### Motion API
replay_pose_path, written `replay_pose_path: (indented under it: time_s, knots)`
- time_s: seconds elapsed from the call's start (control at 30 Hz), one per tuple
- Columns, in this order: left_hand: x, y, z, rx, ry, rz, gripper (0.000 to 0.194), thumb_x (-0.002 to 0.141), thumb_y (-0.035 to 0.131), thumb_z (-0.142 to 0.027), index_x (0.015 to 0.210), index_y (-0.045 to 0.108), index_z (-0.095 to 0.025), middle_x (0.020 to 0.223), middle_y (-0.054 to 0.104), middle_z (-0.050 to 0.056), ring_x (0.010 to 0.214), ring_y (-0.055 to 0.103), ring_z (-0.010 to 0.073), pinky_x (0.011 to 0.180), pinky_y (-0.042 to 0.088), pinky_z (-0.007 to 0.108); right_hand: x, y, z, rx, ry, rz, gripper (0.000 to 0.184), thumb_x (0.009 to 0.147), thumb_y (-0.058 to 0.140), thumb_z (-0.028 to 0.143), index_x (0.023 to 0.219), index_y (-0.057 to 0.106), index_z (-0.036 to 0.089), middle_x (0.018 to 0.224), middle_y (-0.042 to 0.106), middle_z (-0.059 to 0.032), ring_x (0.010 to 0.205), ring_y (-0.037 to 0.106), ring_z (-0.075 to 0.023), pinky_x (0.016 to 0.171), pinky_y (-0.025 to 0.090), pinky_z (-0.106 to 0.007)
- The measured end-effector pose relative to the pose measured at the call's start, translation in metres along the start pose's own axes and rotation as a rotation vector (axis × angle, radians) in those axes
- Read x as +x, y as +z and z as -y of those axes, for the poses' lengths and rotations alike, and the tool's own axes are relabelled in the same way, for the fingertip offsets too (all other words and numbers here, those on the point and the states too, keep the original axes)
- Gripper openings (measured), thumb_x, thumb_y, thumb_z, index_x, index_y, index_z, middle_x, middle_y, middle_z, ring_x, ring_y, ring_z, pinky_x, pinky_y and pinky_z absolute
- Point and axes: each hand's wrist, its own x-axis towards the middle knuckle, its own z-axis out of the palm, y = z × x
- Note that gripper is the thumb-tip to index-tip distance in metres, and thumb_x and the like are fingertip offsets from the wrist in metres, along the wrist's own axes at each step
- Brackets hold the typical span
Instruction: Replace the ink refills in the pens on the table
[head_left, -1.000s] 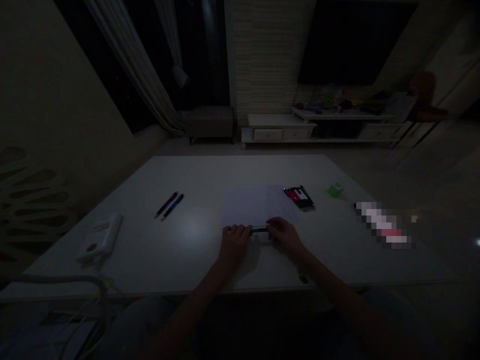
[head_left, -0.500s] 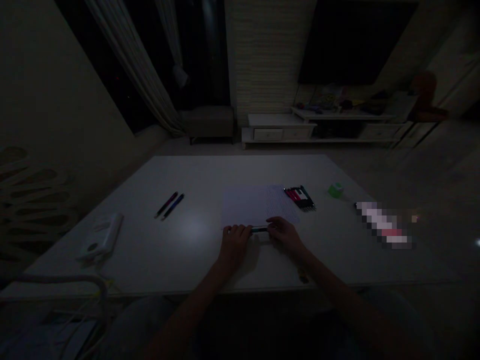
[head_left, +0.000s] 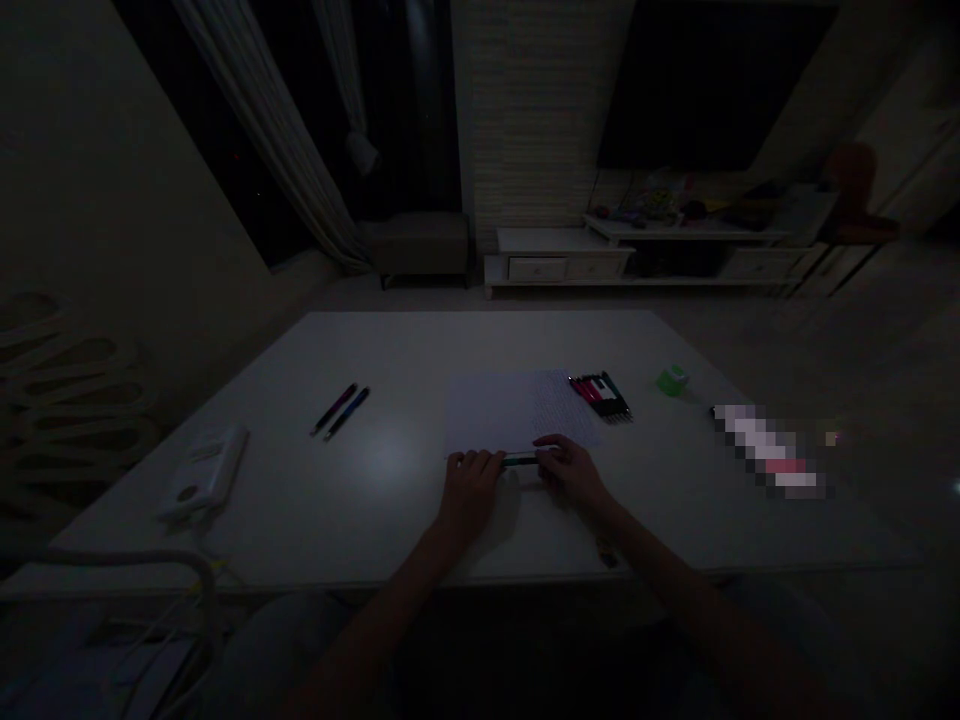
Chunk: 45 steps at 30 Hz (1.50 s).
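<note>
Spanning the two hands just below the centre of the frame, a slim dark pen [head_left: 519, 461] is lying crosswise. Curled fingers of the left hand [head_left: 471, 485] are closing on one end; those of the right hand [head_left: 574, 472] are pinching the other. Its barrel is presumably being light, stiff and slightly slippery, its middle offering the best hold. Beyond, a written sheet [head_left: 491, 410] is resting beside grouped pens [head_left: 604, 400].

The tabletop [head_left: 300, 520] looks pale white; the sheet [head_left: 487, 408] is white with dark lines of writing on one side; the held pen [head_left: 520, 461] shows dark green; the small dispenser [head_left: 671, 379] is bright green; the curtain [head_left: 262, 110] is grey.
</note>
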Motion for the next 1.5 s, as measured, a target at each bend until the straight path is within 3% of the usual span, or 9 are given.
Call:
replay_pose_path:
  time_s: [0.83,1.03,1.27,1.4,1.5]
  knots:
    - [-0.001,0.001,-0.001,-0.002,-0.018,0.004,0.025,0.09,0.037,-0.02,0.11,0.052,-0.019,0.09,0.061,0.006,0.083,0.054,0.0189,0.079,0.033,0.037,0.0,-0.001,-0.001,-0.026,-0.025,-0.002,0.037,0.068,0.062,0.042,0.095,0.056,0.017,0.058,0.057,0.0022,0.043,0.049,-0.0091,0.039,0.038,-0.019]
    - [0.0,-0.003,-0.001,-0.004,-0.012,0.027,0.031,0.088,0.038,-0.017,0.117,0.049,-0.021,0.091,0.061,0.007,0.083,0.055,0.0189,0.079,0.034,0.038,0.0,0.0,-0.003,-0.091,-0.012,-0.075,0.031,0.069,0.059,0.046,0.079,0.058,0.017,0.053,0.057,0.0014,0.039,0.048,-0.0097,0.037,0.037,-0.021]
    - [0.001,-0.004,-0.002,-0.037,0.045,0.106,0.037,0.086,0.041,-0.012,0.122,0.044,-0.021,0.1,0.058,0.007,0.09,0.054,0.0186,0.079,0.035,0.035,0.001,0.003,-0.007,-0.042,-0.081,-0.122,0.029,0.062,0.067,0.032,0.085,0.056,0.018,0.076,0.064,-0.0038,0.064,0.061,-0.0147,0.055,0.048,-0.025]
    - [0.001,0.001,-0.002,-0.046,0.082,0.111,0.032,0.089,0.043,-0.023,0.121,0.043,-0.024,0.093,0.059,0.006,0.085,0.056,0.0178,0.077,0.036,0.034,0.0,0.01,-0.005,0.016,-0.074,-0.123,0.029,0.057,0.07,0.03,0.078,0.055,0.018,0.075,0.065,-0.0042,0.066,0.062,-0.0159,0.06,0.05,-0.028]
    - [-0.001,0.004,-0.001,-0.056,0.076,0.095,0.024,0.089,0.043,-0.02,0.112,0.049,-0.022,0.092,0.06,0.005,0.085,0.056,0.0169,0.078,0.036,0.033,-0.001,0.012,-0.005,0.004,-0.083,-0.113,0.029,0.057,0.071,0.031,0.077,0.055,0.018,0.076,0.066,-0.0054,0.069,0.063,-0.0177,0.059,0.05,-0.028]
